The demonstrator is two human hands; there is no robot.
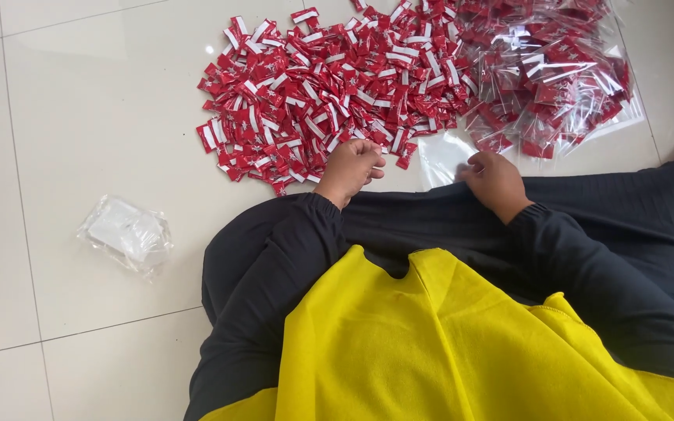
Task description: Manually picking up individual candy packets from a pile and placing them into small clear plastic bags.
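You sit on a floor of pale tiles and look down at your two hands. Your left hand is curled shut at the near edge of a big pile of small red and white packets. The fingers are bunched together over the packets at the rim of the pile, and it seems to pinch some of them, but you cannot see which ones or how many.

Your right hand is just beside it, a little apart, resting on your dark lap. Its fingers are bent and touch a clear plastic bag that lies flat on the floor, between the red pile and your legs. You cannot tell if the hand truly grips the bag or only presses on it.

Farther back and to the right lies a heap of clear bags filled with red packets. It touches the loose pile.

Well apart, out on the left side of the floor, lies a small bundle of empty clear bags.

You wear black sleeves and a yellow cloth over your front.
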